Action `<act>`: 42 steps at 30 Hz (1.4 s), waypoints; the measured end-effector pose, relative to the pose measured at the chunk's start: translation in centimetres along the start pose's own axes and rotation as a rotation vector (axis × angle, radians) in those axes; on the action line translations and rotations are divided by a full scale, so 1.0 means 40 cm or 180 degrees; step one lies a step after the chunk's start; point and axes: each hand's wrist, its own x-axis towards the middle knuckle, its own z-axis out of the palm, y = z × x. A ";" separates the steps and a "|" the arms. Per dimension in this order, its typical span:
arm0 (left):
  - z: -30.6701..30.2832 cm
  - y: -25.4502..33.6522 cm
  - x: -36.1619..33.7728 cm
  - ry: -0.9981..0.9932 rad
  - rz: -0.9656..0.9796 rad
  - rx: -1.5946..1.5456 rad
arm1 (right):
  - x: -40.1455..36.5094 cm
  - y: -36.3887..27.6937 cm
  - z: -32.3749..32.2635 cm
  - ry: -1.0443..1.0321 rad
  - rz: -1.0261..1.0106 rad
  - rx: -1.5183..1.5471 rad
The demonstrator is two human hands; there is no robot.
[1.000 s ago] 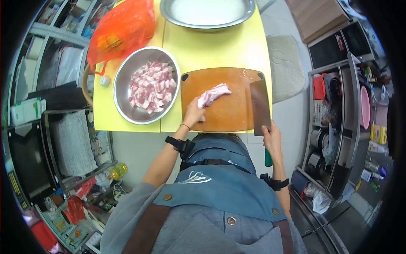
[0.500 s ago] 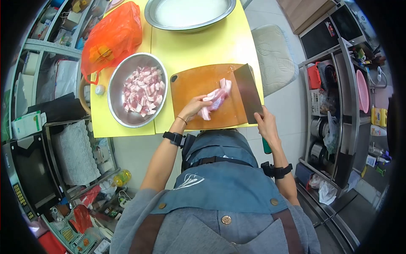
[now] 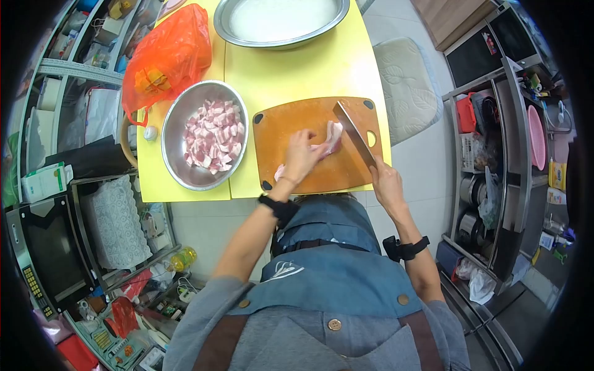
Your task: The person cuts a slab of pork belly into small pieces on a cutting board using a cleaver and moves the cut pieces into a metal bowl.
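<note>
My left hand (image 3: 301,156) has its fingers curled onto a strip of raw pork (image 3: 335,137), which lies on the brown cutting board (image 3: 278,127). The strip's pale end points away from me, and another bit of it shows under the wrist. My right hand (image 3: 388,184) grips a cleaver (image 3: 356,136), whose blade is on edge just right of the strip's far end. Left of the board stands a steel bowl (image 3: 172,162) holding many pork cubes (image 3: 213,136).
At the back of the yellow table (image 3: 253,71) is a large metal basin (image 3: 224,34) with whitish contents. A red plastic bag (image 3: 179,46) sits behind the steel bowl, at the table's left. A padded chair (image 3: 405,93) stands on the right.
The cleaver has turned from showing its flat face to standing on edge, closer to the pork. My left hand has shifted up and right along the strip.
</note>
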 end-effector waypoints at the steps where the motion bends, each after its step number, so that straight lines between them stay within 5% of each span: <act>1: 0.048 0.023 0.020 0.0035 -0.0083 0.0008 | 0.009 -0.006 -0.012 0.0005 0.0016 0.0010; 9: 0.172 -0.004 0.053 -0.0670 -0.0075 -0.0922 | 0.020 0.030 -0.043 -0.0083 0.0287 0.0426; 15: 0.141 0.027 0.042 0.0030 0.0229 -0.0466 | 0.031 0.002 -0.006 -0.0150 0.0006 0.0000; 34: 0.172 -0.017 0.061 -0.0377 0.0502 -0.0428 | -0.026 0.017 0.035 -0.0715 -0.0080 -0.0494; 42: 0.162 -0.022 0.059 -0.0463 0.0963 -0.0656 | 0.215 -0.053 0.186 -0.0227 -0.0393 -0.0288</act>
